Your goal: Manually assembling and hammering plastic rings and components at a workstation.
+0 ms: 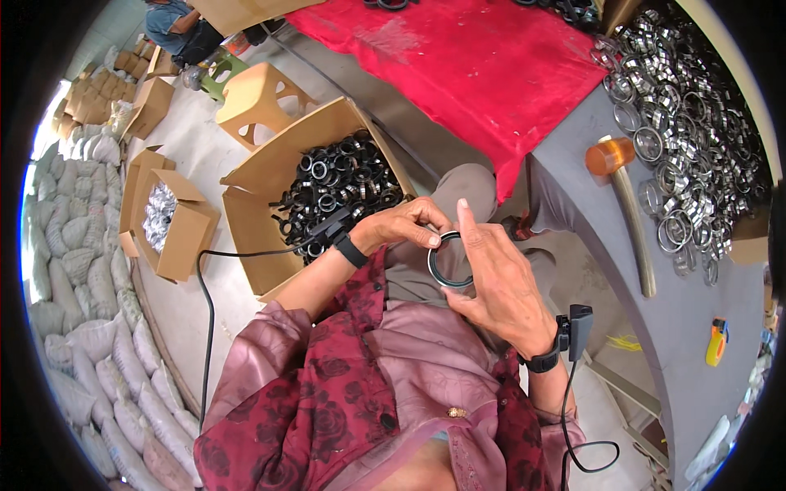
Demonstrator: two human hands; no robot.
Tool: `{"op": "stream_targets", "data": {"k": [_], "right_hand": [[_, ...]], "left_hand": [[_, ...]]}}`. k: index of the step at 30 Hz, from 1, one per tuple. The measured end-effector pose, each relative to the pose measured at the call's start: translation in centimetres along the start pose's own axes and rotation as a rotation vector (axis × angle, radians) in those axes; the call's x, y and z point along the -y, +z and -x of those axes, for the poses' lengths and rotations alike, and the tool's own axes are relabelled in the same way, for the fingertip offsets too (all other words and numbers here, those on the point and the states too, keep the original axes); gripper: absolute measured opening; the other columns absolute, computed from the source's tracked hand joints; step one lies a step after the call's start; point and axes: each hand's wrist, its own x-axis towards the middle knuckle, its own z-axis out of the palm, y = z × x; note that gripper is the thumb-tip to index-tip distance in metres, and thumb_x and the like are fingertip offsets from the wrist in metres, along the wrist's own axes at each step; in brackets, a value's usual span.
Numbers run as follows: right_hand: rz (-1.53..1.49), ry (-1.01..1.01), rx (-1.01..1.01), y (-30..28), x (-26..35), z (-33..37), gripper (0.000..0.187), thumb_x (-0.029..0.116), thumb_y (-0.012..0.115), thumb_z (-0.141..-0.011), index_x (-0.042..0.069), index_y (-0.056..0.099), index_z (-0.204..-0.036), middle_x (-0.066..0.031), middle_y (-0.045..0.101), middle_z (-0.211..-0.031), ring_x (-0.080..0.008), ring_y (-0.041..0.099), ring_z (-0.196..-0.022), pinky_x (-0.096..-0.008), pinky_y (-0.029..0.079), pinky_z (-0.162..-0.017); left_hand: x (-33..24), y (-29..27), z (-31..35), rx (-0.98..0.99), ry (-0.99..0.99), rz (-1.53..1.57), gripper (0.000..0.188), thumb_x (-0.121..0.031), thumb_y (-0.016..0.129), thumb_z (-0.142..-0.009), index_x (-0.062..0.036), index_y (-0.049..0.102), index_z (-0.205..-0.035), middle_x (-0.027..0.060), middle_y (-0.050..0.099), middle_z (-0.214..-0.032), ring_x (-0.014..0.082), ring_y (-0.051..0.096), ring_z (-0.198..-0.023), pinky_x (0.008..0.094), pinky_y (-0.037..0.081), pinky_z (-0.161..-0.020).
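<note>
Over my lap I hold a round metal ring with a black inner band (433, 267). My left hand (403, 224) pinches its upper left edge between thumb and fingers. My right hand (506, 282) grips the ring's right side, the thumb at its lower edge and the index finger pointing up past it. Part of the ring is hidden behind the right fingers. Left of my knees is an open cardboard box (246, 237) with many black and silver rings (340, 176) inside. Both wrists wear black bands with small cabled devices.
A grey-topped table (606, 217) curves along my right, bearing a heap of metal rings (667, 139), an orange-headed mallet (610, 155) and a yellow cutter (717, 342). Red cloth (467, 74) covers the far table. Left are stools (254, 94), a smaller box (192, 237) and stacked sacks (106, 352). Another person (173, 29) sits far left.
</note>
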Motion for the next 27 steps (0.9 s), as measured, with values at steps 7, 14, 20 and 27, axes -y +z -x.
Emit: {"op": "stream_targets", "data": {"k": [7,14,20,27], "right_hand": [[-0.154,0.069,-0.015,0.6,-1.8,0.6,0.106,0.010,0.083,-0.071,-0.006,0.026,-0.158,-0.0258,0.058,-0.131,-0.0409,0.057,-0.120,-0.0416,0.048,-0.102],[-0.990,0.395,-0.333,4.6,-5.6,2.9,0.073,0.020,0.079,-0.091,-0.007,0.044,-0.150,-0.0208,0.064,-0.133,-0.0231,0.064,-0.120,-0.0343,0.058,-0.089],[-1.010,0.544,-0.381,4.8,-5.8,3.1,0.027,0.014,0.070,-0.099,-0.007,0.072,-0.116,-0.0113,0.076,-0.090,-0.0133,0.071,-0.077,-0.0248,0.056,-0.069],[-0.326,0.352,-0.516,1.6,-8.1,2.8,0.036,0.015,0.069,-0.098,-0.004,0.066,-0.128,-0.0168,0.074,-0.111,-0.0243,0.070,-0.101,-0.0354,0.054,-0.091]], "left_hand": [[1.2,-0.5,-0.1,-0.030,-0.008,0.085,0.041,-0.039,0.076,-0.088,-0.0057,0.061,-0.069,-0.0083,0.040,-0.063,0.0045,0.032,-0.058,0.0267,0.022,-0.053],[-0.3,0.4,0.1,-0.156,-0.075,-0.064,0.044,-0.039,0.077,-0.088,-0.0006,0.064,-0.069,-0.0068,0.045,-0.061,0.0042,0.035,-0.058,0.0265,0.023,-0.053],[0.1,0.1,0.0,-0.166,-0.086,-0.098,0.039,-0.034,0.078,-0.086,-0.0005,0.066,-0.071,-0.0064,0.050,-0.063,0.0033,0.040,-0.060,0.0254,0.026,-0.053],[0.8,1.2,-2.1,-0.319,-0.022,-0.103,0.030,-0.031,0.074,-0.093,-0.0042,0.069,-0.079,-0.0078,0.053,-0.068,0.0020,0.043,-0.063,0.0227,0.029,-0.054]]}}
